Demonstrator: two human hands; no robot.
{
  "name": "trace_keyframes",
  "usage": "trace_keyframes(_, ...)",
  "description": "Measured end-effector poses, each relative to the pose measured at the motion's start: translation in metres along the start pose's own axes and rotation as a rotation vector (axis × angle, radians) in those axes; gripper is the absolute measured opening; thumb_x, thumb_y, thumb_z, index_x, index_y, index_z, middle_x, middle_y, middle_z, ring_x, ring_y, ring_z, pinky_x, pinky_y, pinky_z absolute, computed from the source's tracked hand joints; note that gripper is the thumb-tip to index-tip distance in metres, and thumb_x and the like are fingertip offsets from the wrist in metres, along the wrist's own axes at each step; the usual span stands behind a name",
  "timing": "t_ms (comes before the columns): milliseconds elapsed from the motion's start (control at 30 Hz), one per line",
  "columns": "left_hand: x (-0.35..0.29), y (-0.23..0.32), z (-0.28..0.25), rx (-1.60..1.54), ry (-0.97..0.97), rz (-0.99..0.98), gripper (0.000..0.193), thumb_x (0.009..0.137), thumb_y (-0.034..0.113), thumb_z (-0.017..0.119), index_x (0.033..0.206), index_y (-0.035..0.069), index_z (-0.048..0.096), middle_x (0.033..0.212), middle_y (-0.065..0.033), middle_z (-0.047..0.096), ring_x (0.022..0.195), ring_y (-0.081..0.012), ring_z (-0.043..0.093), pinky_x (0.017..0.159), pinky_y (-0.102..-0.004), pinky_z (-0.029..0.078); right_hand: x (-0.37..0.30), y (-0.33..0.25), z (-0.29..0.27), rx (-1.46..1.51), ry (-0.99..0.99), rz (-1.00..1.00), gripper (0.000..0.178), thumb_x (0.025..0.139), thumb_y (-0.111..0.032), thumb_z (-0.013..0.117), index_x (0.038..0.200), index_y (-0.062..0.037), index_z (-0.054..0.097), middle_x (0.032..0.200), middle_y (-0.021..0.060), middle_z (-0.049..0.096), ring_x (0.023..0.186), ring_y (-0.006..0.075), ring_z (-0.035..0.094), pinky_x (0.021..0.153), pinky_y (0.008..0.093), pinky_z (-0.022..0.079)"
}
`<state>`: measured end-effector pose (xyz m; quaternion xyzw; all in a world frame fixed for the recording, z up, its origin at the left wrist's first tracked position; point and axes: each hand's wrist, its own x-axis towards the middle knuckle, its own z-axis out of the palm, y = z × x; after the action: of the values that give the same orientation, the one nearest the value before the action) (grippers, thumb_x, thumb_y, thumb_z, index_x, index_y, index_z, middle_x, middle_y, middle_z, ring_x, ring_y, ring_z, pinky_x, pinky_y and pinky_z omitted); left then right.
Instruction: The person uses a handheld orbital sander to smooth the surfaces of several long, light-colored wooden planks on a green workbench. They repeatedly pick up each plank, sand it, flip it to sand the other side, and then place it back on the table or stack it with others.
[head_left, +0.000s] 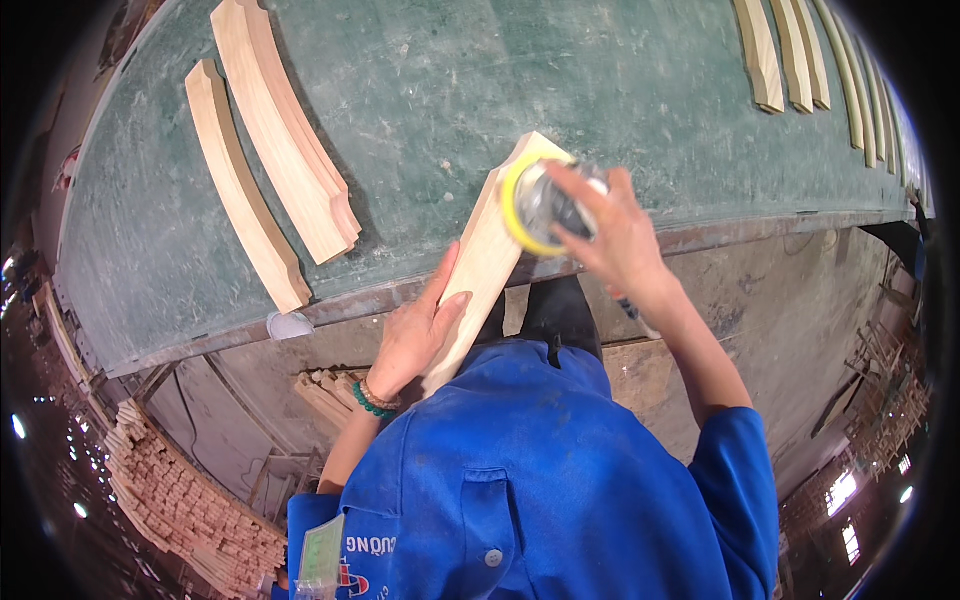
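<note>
As the board (482,283) slants, left-hand fingers (440,272) line its edge — thumb (452,310) atop.

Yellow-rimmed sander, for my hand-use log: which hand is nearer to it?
Right. The right hand grips the sander; the left hand is farther off, holding the wooden piece.

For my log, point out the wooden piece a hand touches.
The wooden piece jutting off the green table, held by the left hand, with the round tool at its far end; the others lie untouched.
</note>
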<state>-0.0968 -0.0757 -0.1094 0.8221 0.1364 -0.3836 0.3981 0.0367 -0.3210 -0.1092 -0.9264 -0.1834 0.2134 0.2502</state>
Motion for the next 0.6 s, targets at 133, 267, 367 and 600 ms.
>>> trace_keyframes(133, -0.001, -0.003, 0.005, -0.023, 0.029, 0.034, 0.063, 0.1, 0.049, 0.043, 0.156, 0.032, 0.019, 0.127, -0.0213, 0.061, 0.101, -0.045, 0.064, 0.087, -0.0474, 0.052, 0.013, -0.013, -0.002, 0.025, -0.024, -0.112, 0.077, 0.077, -0.016, 0.077, 0.142, -0.0424, 0.045, 0.111, 0.0194, 0.046, 0.093, 0.0394, 0.065, 0.079, 0.0427, 0.059)
trace_keyframes(267, 0.004, -0.009, 0.005, -0.095, 0.051, 0.069, 0.063, 0.1, 0.049, 0.044, 0.156, 0.031, 0.02, 0.13, -0.0212, 0.059, 0.103, -0.045, 0.063, 0.088, -0.0469, 0.051, 0.077, 0.0, -0.011, 0.04, 0.115, 0.096, 0.075, 0.078, -0.015, 0.075, 0.141, -0.0421, 0.046, 0.109, 0.0204, 0.049, 0.092, 0.04, 0.066, 0.08, 0.0434, 0.058)
trace_keyframes(367, 0.003, -0.012, 0.008, -0.101, 0.049, 0.073, 0.063, 0.101, 0.048, 0.044, 0.156, 0.031, 0.02, 0.132, -0.0208, 0.059, 0.104, -0.0455, 0.063, 0.089, -0.0464, 0.051, 0.075, -0.007, -0.014, -0.02, 0.068, 0.081, 0.074, 0.078, -0.015, 0.074, 0.141, -0.0415, 0.046, 0.109, 0.0208, 0.05, 0.09, 0.0396, 0.067, 0.08, 0.0432, 0.058)
trace_keyframes(600, 0.005, -0.015, 0.01, -0.101, 0.081, 0.114, 0.063, 0.1, 0.05, 0.043, 0.156, 0.03, 0.02, 0.132, -0.0205, 0.058, 0.106, -0.0449, 0.062, 0.09, -0.046, 0.051, 0.079, -0.029, -0.003, -0.014, 0.058, -0.031, 0.074, 0.08, -0.016, 0.074, 0.143, -0.0419, 0.045, 0.111, 0.0195, 0.051, 0.086, 0.0383, 0.067, 0.083, 0.0438, 0.057)
